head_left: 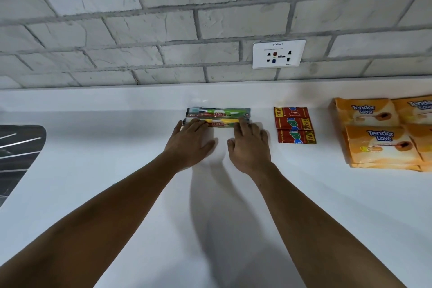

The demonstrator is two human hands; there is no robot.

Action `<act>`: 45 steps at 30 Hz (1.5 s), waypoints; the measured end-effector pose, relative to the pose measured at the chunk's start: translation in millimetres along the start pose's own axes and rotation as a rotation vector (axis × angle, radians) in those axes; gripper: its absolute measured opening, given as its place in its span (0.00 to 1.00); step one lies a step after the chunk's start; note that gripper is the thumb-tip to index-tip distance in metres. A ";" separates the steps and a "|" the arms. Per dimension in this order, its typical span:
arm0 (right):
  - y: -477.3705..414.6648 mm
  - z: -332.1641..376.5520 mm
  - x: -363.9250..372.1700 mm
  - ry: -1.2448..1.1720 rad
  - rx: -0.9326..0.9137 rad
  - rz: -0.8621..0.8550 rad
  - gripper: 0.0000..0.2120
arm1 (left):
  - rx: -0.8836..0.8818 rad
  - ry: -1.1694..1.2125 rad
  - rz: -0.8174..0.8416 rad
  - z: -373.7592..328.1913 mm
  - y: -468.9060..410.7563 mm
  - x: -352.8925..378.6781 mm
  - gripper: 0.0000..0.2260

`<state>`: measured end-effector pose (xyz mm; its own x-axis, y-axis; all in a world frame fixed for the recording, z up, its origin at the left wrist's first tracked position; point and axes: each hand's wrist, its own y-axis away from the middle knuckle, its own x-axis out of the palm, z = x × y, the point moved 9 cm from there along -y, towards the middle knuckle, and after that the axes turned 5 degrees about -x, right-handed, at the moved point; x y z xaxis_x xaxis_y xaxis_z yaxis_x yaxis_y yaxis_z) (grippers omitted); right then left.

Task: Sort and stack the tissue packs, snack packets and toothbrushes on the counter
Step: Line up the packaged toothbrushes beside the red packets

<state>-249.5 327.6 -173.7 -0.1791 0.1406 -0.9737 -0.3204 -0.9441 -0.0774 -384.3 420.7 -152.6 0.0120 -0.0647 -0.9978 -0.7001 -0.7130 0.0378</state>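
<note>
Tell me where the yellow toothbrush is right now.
Head view: the yellow toothbrush lies on the counter just nearer than the green toothbrush, the left hand and right hand touching its ends, red snack packets to its right.

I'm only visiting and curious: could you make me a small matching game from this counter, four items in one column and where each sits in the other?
Things:
1. green toothbrush
2. yellow toothbrush
3. snack packets
4. tissue packs

Places:
A. at the far right of the view
B. under the fingertips of the left hand and right hand
C. just behind the other toothbrush
D. between the toothbrushes and the orange packs

Pairs: 1-C, 2-B, 3-D, 4-A
</note>
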 end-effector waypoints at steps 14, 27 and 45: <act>50.5 121.2 -22.2 -0.180 -0.137 -0.050 0.29 | -0.149 0.097 -0.249 62.1 116.1 -36.6 0.31; 100.7 178.8 35.5 -0.090 -0.272 0.210 0.29 | -0.414 0.146 -0.104 92.3 202.3 5.9 0.34; 85.5 48.1 3.1 -0.038 -0.005 0.185 0.31 | -0.156 -0.066 0.065 -3.1 106.0 27.8 0.35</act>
<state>-322.2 261.6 -173.0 -0.2695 -0.0242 -0.9627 -0.2745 -0.9563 0.1009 -456.0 341.1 -176.1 -0.0802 -0.0722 -0.9942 -0.5784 -0.8089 0.1054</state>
